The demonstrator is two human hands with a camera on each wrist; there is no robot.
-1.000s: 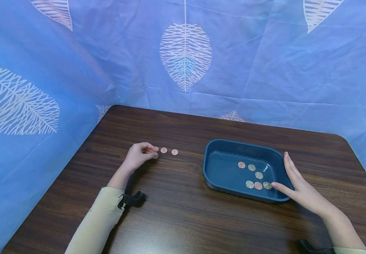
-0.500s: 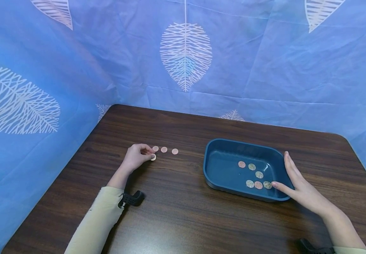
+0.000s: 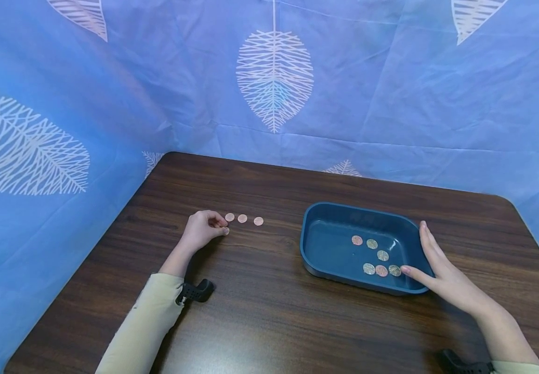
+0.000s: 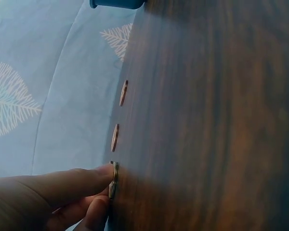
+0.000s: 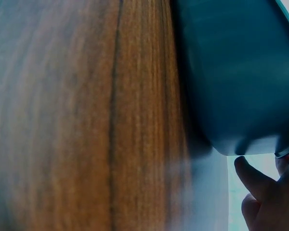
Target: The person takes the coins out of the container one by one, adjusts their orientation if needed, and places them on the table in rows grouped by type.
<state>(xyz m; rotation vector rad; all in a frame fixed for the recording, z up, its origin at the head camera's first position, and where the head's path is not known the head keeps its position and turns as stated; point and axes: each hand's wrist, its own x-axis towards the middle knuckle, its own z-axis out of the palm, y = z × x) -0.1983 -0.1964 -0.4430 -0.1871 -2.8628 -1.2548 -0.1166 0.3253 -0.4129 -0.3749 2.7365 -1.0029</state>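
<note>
At the left, the thumb and fingers of my left hand [image 3: 200, 230] pinch a small coin [image 3: 226, 231], partly hidden by the thumb, low over the table. Just beyond the fingertips, three copper-coloured coins [image 3: 242, 218] lie in a row; in the left wrist view they appear nearly edge-on. My right hand [image 3: 451, 283] grips the right end of a dark blue tray [image 3: 323, 246], thumb over the rim and fingers along the outer wall. Inside the tray lie several coins [image 3: 382, 255], some copper-coloured and some yellowish or silvery, mostly towards the right.
The dark wood-grain table [image 3: 269, 317] has rounded far corners. Behind it and to the sides hangs a blue cloth [image 3: 194, 78] with white leaf prints. A black strap [image 3: 196, 292] sits around the left wrist, over a pale sleeve [image 3: 145, 324].
My left fingers have drawn back slightly, baring the leftmost copper coin they partly covered. The pinched coin has shifted slightly towards me. The right hand and tray stay in place.
</note>
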